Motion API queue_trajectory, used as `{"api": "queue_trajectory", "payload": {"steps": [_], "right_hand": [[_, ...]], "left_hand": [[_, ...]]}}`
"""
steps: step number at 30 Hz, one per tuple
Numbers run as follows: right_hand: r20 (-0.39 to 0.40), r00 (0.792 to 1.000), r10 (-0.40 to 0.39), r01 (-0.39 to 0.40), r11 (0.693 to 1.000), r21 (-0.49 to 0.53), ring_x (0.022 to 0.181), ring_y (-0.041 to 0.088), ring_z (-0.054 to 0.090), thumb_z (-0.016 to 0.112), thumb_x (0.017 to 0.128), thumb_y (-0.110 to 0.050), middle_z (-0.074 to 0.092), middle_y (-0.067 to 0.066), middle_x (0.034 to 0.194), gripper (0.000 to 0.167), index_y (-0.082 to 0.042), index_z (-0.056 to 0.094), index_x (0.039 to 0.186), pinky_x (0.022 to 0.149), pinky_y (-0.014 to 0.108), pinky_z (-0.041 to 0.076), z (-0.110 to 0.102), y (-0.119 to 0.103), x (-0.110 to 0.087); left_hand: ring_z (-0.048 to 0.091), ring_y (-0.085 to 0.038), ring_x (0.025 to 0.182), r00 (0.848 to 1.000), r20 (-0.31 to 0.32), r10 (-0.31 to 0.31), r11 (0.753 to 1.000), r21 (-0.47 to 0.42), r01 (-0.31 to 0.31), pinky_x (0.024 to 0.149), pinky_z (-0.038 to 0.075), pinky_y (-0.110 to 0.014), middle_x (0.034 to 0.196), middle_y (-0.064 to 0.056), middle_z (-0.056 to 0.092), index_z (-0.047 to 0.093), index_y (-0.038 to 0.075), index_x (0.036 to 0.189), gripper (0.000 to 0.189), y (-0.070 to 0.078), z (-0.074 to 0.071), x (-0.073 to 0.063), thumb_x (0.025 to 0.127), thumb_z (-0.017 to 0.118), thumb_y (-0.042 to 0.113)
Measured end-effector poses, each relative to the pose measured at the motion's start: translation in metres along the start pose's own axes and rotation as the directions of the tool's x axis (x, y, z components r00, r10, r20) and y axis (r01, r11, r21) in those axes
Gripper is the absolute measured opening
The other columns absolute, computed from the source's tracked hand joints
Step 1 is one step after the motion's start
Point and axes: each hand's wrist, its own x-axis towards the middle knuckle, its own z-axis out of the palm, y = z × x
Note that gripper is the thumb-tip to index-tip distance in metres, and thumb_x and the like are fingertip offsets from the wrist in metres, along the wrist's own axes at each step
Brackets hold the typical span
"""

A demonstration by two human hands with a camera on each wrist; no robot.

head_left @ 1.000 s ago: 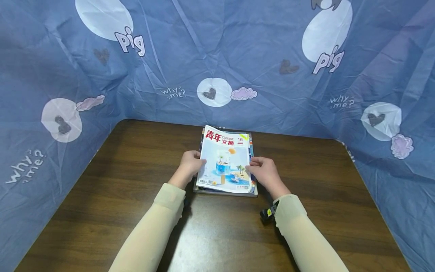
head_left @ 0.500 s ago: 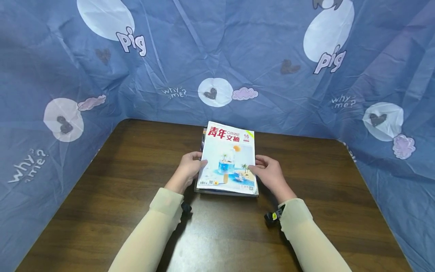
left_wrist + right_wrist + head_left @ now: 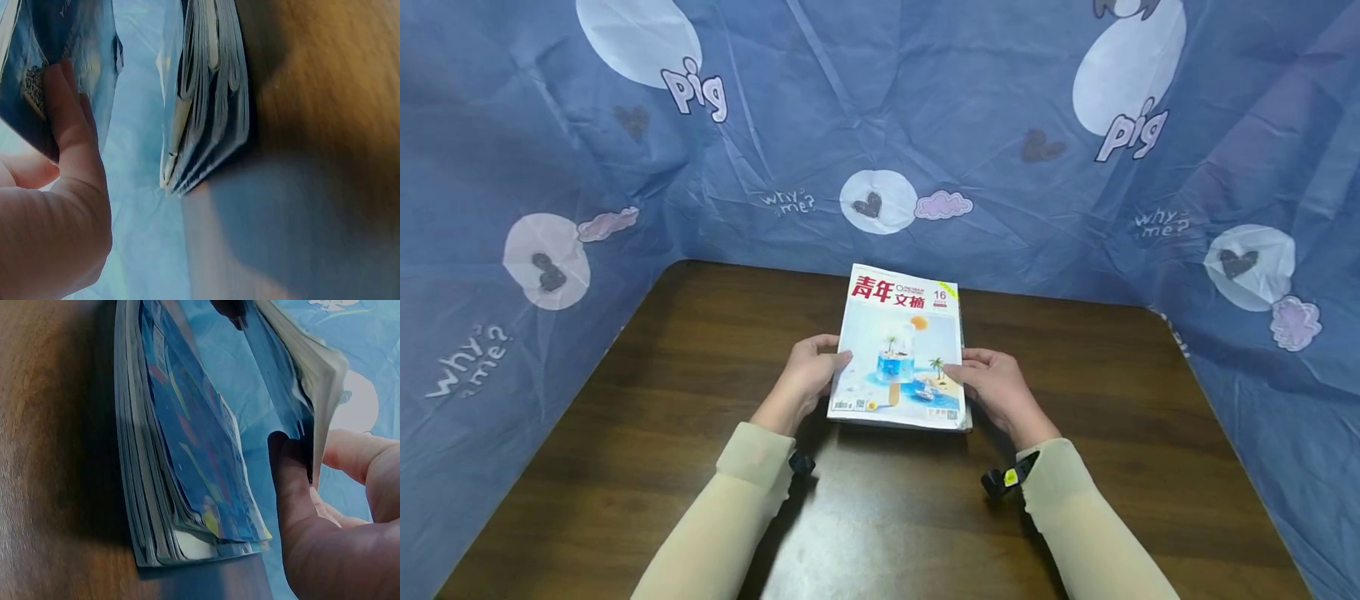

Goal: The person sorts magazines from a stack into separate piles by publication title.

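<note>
Both hands hold up a magazine (image 3: 898, 333) with a white-and-blue beach cover and red lettering. At its left edge my left hand (image 3: 805, 375) pinches it, thumb on the cover; the left wrist view shows fingers (image 3: 70, 119) flat on its underside. My right hand (image 3: 996, 387) grips the opposite edge, thumb on top. Under it lies a stack of magazines (image 3: 131, 456), mostly hidden in the head view. A gap separates the held magazine from this stack in both wrist views. The topmost one in the stack has a colourful blue cover (image 3: 194, 437).
The stack rests on a dark brown wooden table (image 3: 880, 508), near its back edge. Blue printed cloth (image 3: 775, 150) hangs behind and along both sides. Small black wrist cameras (image 3: 802, 464) sit below the sleeve cuffs.
The held magazine has risen off the stack and now covers nearly all of it in the head view. It shifted right, then slightly back left, with both hands keeping their grip.
</note>
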Motion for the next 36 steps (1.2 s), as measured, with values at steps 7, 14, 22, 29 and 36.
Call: {"api": "queue_trajectory", "payload": {"steps": [7, 14, 22, 29, 36], "right_hand": [[0.029, 1.000, 0.002, -0.002, 1.000, 0.024, 0.101, 0.028, 0.070, 0.078, 0.091, -0.010, 0.068, 0.021, 0.122, 0.056, 0.006, 0.053, 0.138, 0.082, 0.036, 0.058, 0.011, -0.001, -0.003], [0.013, 1.000, -0.010, 0.011, 0.999, -0.052, 0.099, 0.027, 0.071, 0.079, 0.090, -0.013, 0.071, 0.016, 0.116, 0.051, 0.002, 0.057, 0.133, 0.080, 0.034, 0.058, 0.026, -0.003, 0.000], [0.007, 0.998, -0.056, 0.056, 0.998, -0.031, 0.098, 0.027, 0.070, 0.080, 0.088, -0.009, 0.071, 0.018, 0.112, 0.049, 0.006, 0.059, 0.130, 0.078, 0.033, 0.058, 0.058, -0.007, 0.009], [-0.007, 0.997, -0.082, 0.081, 0.992, -0.099, 0.091, 0.023, 0.071, 0.082, 0.087, -0.014, 0.074, 0.010, 0.102, 0.040, 0.000, 0.066, 0.121, 0.070, 0.032, 0.056, 0.089, -0.007, 0.018], [0.013, 0.994, -0.109, 0.109, 0.986, -0.126, 0.094, 0.024, 0.069, 0.081, 0.088, -0.013, 0.072, 0.011, 0.105, 0.041, 0.001, 0.064, 0.122, 0.080, 0.039, 0.056, 0.112, -0.013, 0.024]], "left_hand": [[0.071, -0.027, 0.081, 1.000, -0.013, 0.017, 1.000, 0.023, -0.017, 0.064, 0.060, -0.038, 0.104, -0.021, 0.068, 0.058, -0.001, 0.132, 0.031, -0.006, -0.011, 0.000, 0.102, 0.060, 0.006], [0.071, -0.027, 0.083, 0.999, -0.033, 0.021, 0.999, 0.045, -0.019, 0.065, 0.059, -0.037, 0.106, -0.021, 0.069, 0.058, -0.002, 0.134, 0.033, -0.006, -0.027, -0.002, 0.102, 0.060, 0.008], [0.071, -0.025, 0.081, 0.999, -0.037, 0.038, 0.996, 0.085, -0.035, 0.064, 0.060, -0.037, 0.108, -0.022, 0.069, 0.054, -0.004, 0.138, 0.038, -0.001, -0.059, 0.002, 0.103, 0.059, 0.008], [0.071, -0.025, 0.081, 0.998, -0.055, 0.033, 0.988, 0.154, -0.025, 0.064, 0.059, -0.036, 0.109, -0.023, 0.068, 0.052, -0.005, 0.141, 0.041, 0.005, -0.089, 0.005, 0.103, 0.059, 0.010], [0.070, -0.026, 0.087, 0.997, -0.081, 0.003, 0.980, 0.200, 0.013, 0.070, 0.059, -0.036, 0.116, -0.024, 0.066, 0.050, -0.005, 0.143, 0.043, 0.010, -0.109, 0.007, 0.104, 0.058, 0.012]]}}
